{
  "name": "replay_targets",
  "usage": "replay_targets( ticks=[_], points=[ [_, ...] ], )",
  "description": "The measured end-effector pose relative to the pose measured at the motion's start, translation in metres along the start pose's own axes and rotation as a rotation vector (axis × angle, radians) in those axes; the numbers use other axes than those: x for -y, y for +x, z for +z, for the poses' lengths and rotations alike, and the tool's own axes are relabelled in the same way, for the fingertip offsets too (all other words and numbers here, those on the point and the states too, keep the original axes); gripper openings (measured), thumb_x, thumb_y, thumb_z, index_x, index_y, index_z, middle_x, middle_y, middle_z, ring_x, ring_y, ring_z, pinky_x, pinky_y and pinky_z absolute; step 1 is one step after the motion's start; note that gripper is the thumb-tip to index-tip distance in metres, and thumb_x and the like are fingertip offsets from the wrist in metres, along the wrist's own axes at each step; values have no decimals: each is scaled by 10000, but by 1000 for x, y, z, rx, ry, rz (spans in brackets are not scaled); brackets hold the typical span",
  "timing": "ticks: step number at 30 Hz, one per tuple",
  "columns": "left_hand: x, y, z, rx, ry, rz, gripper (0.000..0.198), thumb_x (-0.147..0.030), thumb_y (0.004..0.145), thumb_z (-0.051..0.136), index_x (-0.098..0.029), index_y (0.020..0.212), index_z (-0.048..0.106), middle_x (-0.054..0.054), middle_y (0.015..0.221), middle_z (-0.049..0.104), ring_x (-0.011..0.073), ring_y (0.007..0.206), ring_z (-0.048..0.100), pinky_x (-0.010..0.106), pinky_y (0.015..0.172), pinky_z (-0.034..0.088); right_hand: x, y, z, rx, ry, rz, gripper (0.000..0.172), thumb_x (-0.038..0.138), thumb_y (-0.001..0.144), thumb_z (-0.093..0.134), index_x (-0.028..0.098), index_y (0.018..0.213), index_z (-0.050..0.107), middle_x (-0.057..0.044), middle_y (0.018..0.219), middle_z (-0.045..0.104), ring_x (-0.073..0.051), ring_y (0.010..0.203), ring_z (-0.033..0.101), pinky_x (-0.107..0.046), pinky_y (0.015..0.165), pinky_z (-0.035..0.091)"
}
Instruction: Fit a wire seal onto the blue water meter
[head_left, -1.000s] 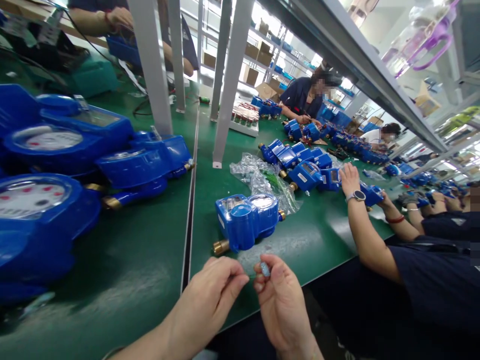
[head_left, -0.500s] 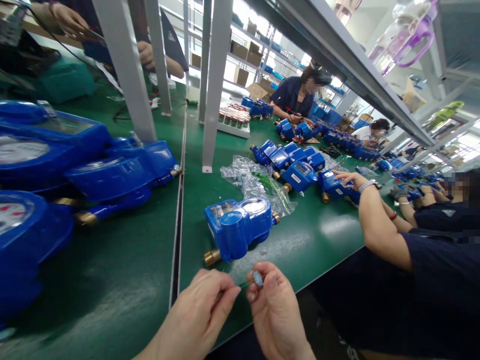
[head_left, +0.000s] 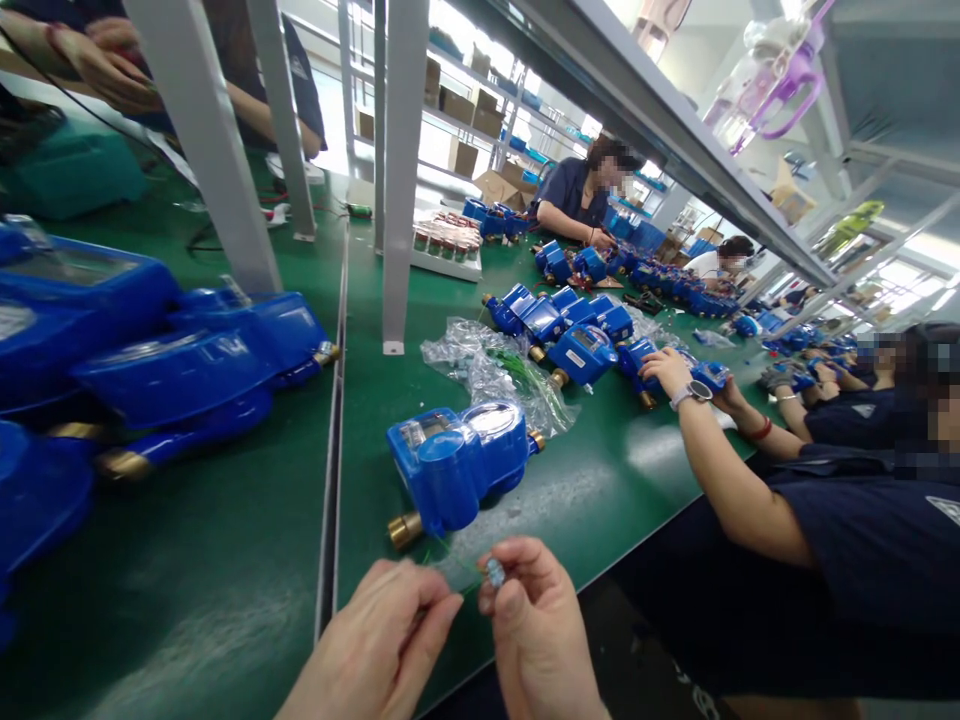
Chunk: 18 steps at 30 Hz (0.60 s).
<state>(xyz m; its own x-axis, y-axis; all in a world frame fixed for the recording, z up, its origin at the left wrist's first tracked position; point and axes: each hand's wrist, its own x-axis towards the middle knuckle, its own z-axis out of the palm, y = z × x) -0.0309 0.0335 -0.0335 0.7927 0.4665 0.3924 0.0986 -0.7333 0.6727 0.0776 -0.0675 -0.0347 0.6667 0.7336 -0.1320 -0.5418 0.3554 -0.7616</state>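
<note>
Just in front of the bench edge, my left hand (head_left: 390,635) pinches a thin green wire (head_left: 471,588). My right hand (head_left: 536,620) is closed on a small pale-blue seal (head_left: 495,573), held between thumb and fingers. The wire runs across to the seal, and a loose green end shows above my left fingers. Right beyond both hands lies a blue water meter (head_left: 459,465), with a brass fitting at each end. Neither hand appears to grip the meter itself.
Several blue water meters (head_left: 195,360) lie close on the left. A plastic bag with green wires (head_left: 517,370) lies behind the near meter. Grey shelf posts (head_left: 401,180) rise from the green bench (head_left: 247,560). At right, a co-worker's hand (head_left: 667,372) rests on another meter.
The view has shifted slightly, so the bench things sit further left. My hands keep their hold, and the green wire's loose end now shows above the left fingers.
</note>
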Motion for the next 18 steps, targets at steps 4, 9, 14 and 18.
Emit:
replay_targets(
  ticks=[4,9,14,18],
  points=[
    [0,0,0,-8,0,-2,184,-308,915,438,-211,783,520,-23,690,531,124,626,550,207,610,433,-1,0,-1,-2,45,13,370,361,593,818,190,878,654,-4,820,618,-82,661,510,-212,654,413],
    [-1,0,0,18,9,8,198,-301,919,427,-207,772,522,-19,685,538,127,618,552,206,606,440,-3,0,0,-5,99,41,325,374,633,791,193,870,661,-9,811,618,-83,675,514,-203,646,415],
    [-2,2,0,9,27,5,203,-310,917,431,-206,767,522,-17,689,542,126,626,559,202,616,450,-2,-2,0,-19,57,22,371,354,575,829,197,867,662,0,813,626,-81,669,518,-204,660,419],
    [3,-3,-1,12,38,23,196,-317,913,438,-207,780,532,-16,694,558,123,628,569,191,620,471,1,1,0,-24,30,8,413,335,518,860,189,850,664,-2,814,637,-89,689,534,-204,657,421]
  ],
)
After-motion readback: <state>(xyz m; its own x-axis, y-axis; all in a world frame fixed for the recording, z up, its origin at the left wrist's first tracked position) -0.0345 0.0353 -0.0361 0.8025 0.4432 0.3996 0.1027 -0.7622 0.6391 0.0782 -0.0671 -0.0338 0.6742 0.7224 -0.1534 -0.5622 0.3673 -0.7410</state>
